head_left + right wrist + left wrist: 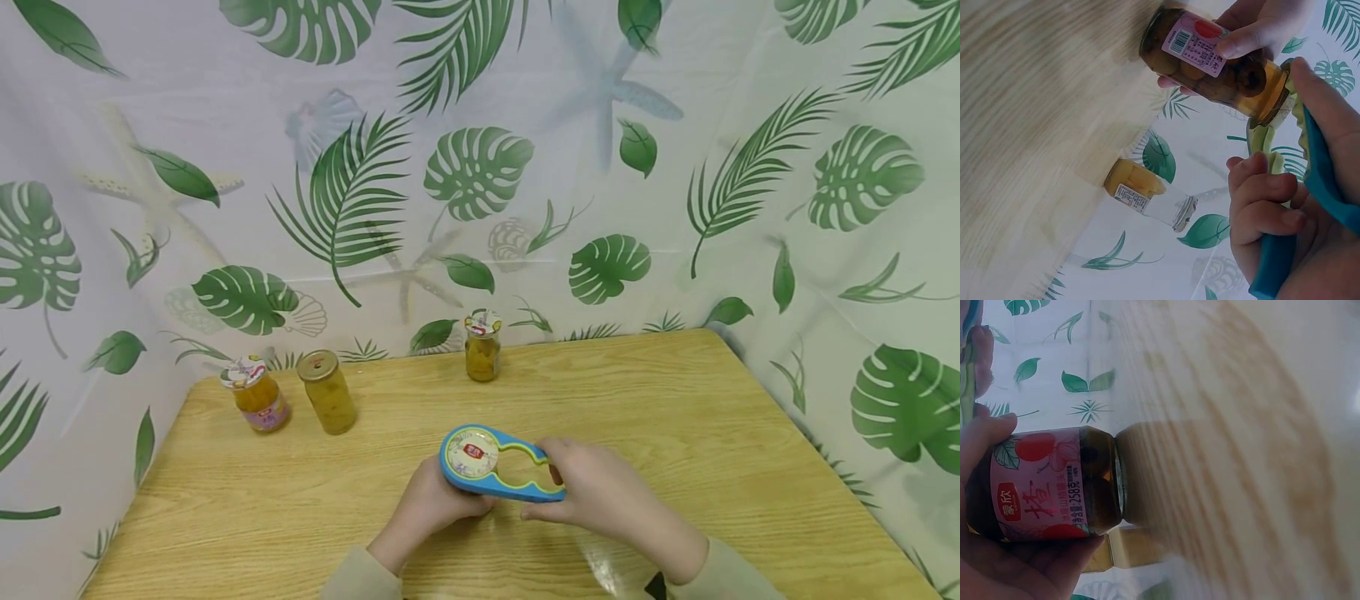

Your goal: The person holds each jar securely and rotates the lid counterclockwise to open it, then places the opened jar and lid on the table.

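My left hand (438, 497) grips a glass jar (1041, 487) by its side. The jar bears a pink label with red fruit and holds dark round fruit in liquid; its base is right at the tabletop. A blue jar opener (498, 487) with a wavy yellow-green inner edge sits around the jar's printed lid (471, 454). My right hand (600, 483) holds the opener by its handle ends, fingers curled round one arm (1275, 262) and thumb along the other. From the head view most of the jar is hidden under the opener and left hand.
On the wooden table (637, 400), a jar of orange fruit (262, 400) and a gold-lidded jar (330, 400) stand at the back left. A third jar (482, 354) is at the back middle, near the leaf-print cloth (525, 275). A black object (656, 586) shows by the right sleeve.
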`<state>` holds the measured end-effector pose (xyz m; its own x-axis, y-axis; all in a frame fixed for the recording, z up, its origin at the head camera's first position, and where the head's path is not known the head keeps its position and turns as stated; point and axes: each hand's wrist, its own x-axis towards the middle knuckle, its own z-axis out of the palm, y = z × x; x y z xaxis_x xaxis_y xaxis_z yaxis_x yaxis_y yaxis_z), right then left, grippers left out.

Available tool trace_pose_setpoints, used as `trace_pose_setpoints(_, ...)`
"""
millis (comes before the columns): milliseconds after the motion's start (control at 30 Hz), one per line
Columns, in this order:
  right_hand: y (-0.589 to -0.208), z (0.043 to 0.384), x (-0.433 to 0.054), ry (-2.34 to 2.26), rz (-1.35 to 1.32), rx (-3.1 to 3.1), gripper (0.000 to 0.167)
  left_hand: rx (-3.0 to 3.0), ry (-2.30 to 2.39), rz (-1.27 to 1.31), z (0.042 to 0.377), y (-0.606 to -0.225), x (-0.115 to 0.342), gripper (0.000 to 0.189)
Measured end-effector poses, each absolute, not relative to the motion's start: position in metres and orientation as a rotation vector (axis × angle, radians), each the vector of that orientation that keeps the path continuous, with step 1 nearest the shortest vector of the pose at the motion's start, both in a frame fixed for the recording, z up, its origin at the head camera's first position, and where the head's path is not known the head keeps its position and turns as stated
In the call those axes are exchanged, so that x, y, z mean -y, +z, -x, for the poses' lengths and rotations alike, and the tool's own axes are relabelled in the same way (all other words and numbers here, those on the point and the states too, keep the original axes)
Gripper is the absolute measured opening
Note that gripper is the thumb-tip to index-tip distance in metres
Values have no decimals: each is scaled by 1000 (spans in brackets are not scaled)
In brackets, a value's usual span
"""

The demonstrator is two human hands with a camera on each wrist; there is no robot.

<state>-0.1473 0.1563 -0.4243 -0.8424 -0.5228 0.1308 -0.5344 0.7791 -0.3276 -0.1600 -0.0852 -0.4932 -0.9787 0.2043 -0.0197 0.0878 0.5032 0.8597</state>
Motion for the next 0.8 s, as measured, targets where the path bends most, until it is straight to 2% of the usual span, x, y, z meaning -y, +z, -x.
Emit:
trace_pose_setpoints(233, -420, 150, -152, 478, -825, 2978, 41, -2638, 1483, -255, 161, -494, 85, 60)
trace_pose_setpoints(800, -423, 154, -152, 448, -797, 2994, 35, -2552, 1485, -322, 175, -497, 91, 57)
